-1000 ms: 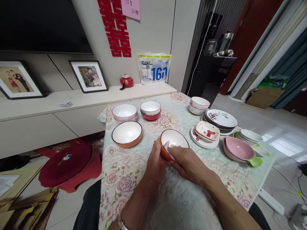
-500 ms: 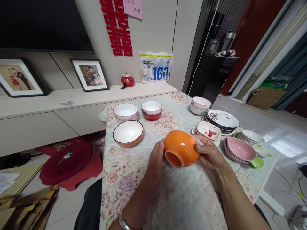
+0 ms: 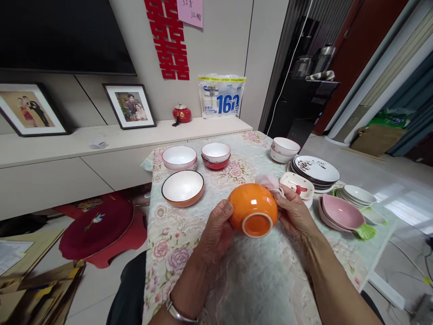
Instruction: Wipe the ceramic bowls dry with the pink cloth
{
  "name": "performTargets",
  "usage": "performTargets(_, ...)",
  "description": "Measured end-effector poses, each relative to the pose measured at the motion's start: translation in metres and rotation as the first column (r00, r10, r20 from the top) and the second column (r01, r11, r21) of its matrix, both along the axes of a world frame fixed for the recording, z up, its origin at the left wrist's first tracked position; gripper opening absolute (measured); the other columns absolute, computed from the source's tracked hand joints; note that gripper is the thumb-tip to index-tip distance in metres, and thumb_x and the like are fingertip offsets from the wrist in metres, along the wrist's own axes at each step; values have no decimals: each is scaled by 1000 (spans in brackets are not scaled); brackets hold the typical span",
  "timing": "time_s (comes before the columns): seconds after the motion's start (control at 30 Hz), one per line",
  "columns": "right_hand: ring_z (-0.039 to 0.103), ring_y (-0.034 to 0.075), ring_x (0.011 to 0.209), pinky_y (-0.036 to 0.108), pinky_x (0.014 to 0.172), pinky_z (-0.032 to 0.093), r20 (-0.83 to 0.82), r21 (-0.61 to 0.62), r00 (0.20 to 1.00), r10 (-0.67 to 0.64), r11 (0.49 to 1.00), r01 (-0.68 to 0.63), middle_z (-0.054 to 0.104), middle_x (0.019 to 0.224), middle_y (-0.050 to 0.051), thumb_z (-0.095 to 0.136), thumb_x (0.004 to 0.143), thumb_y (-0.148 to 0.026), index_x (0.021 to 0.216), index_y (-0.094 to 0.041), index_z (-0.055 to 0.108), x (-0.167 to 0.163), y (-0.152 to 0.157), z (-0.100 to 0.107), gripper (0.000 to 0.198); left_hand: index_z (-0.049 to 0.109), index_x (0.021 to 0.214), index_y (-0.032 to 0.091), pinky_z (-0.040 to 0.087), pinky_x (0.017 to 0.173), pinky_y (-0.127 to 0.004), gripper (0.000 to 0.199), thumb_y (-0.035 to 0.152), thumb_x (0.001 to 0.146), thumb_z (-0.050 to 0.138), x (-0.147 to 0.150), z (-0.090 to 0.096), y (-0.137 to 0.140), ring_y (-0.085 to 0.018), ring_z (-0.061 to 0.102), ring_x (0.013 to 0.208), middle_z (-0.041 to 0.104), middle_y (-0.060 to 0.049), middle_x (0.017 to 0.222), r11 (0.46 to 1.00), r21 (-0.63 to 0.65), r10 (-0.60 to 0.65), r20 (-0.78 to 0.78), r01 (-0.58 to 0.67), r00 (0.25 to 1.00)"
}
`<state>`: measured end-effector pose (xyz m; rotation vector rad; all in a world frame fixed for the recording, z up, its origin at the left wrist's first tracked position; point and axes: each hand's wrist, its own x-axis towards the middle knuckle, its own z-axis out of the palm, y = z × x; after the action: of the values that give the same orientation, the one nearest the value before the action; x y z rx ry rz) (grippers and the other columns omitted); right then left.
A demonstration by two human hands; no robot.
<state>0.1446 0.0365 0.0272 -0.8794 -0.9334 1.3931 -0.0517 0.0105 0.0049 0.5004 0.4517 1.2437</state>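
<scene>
An orange bowl (image 3: 253,208) is held above the table, turned so its round foot faces me. My left hand (image 3: 214,231) grips its left side. My right hand (image 3: 295,213) is on its right side and presses a small whitish cloth (image 3: 269,182) against the bowl's upper right. A second orange bowl (image 3: 182,188) with a white inside stands upright on the flowered tablecloth (image 3: 176,253) to the left.
Farther back stand stacked white and red bowls (image 3: 179,157) (image 3: 215,155) (image 3: 285,148). To the right are dark-rimmed plates (image 3: 316,170), a small red-and-white dish (image 3: 297,185), white saucers (image 3: 358,195) and pink bowls (image 3: 341,212). A red stool (image 3: 94,225) is on the floor at left.
The orange bowl went from upright, with my right hand wiping inside it, to turned over with its foot toward me. The cloth now sits on its outside.
</scene>
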Motion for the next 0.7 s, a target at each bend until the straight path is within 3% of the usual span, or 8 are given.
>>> performTargets(0.1, 68, 21, 88, 34, 83, 54, 244, 193, 952, -186, 971, 140, 74, 96, 3, 78, 77, -40, 105, -26, 73, -3, 4, -7, 31, 63, 91, 15, 47, 80, -26, 30, 30, 73, 82, 3, 0, 2, -15, 62, 84, 68, -3, 92, 996, -35, 84, -24, -85, 996)
performTargets(0.17, 65, 24, 98, 40, 91, 50, 413, 388, 841, -349, 903, 184, 72, 102, 4, 74, 82, -38, 102, -25, 74, -4, 4, -7, 24, 60, 87, 17, 47, 77, -26, 34, 28, 67, 86, 6, -1, 3, -13, 61, 78, 66, -1, 85, 989, -33, 141, -57, -143, 988)
performTargets(0.3, 58, 27, 112, 46, 99, 43, 587, 663, 628, -511, 748, -12, 65, 115, 10, 65, 89, -32, 111, -22, 71, -14, -9, 7, 25, 55, 82, 18, 47, 72, -28, 38, 30, 64, 86, 12, 0, 3, -14, 61, 70, 67, 0, 78, 980, 11, 198, -120, -198, 973)
performTargets(0.4, 55, 27, 113, 48, 96, 43, 625, 736, 545, -560, 656, -170, 62, 118, 12, 54, 95, -26, 112, -21, 70, -30, -25, 19, 24, 56, 84, 19, 46, 71, -28, 30, 32, 71, 80, 14, 4, -1, -15, 60, 71, 66, 0, 77, 979, 62, 201, -114, -195, 973)
performTargets(0.5, 58, 25, 102, 44, 88, 45, 633, 769, 456, -625, 577, -275, 66, 105, 9, 59, 91, -18, 100, -21, 71, -49, -39, 22, 15, 58, 81, 19, 44, 67, -26, 21, 28, 74, 76, 13, 7, -5, -14, 57, 69, 64, 1, 74, 979, 82, 196, -118, -187, 973)
performTargets(0.57, 59, 24, 96, 43, 86, 45, 646, 763, 391, -656, 531, -369, 69, 104, 7, 59, 89, -13, 107, -22, 68, -58, -44, 19, 22, 59, 75, 18, 43, 65, -26, 19, 29, 74, 75, 12, 6, -7, -13, 54, 66, 61, 2, 70, 984, 52, 175, -113, -170, 978)
performTargets(0.63, 59, 26, 104, 46, 91, 44, 645, 752, 311, -698, 507, -422, 69, 115, 9, 57, 89, -13, 122, -23, 63, -63, -45, 16, 35, 60, 73, 19, 44, 67, -27, 20, 34, 75, 74, 13, 3, -8, -13, 54, 66, 60, 2, 70, 985, 5, 174, -91, -174, 981)
performTargets(0.7, 54, 31, 120, 52, 100, 40, 644, 745, 258, -720, 516, -422, 64, 128, 12, 58, 89, -17, 128, -23, 60, -60, -42, 15, 40, 63, 76, 19, 45, 71, -28, 19, 35, 75, 74, 15, 0, -8, -15, 55, 70, 60, 1, 73, 979, -28, 201, -72, -204, 977)
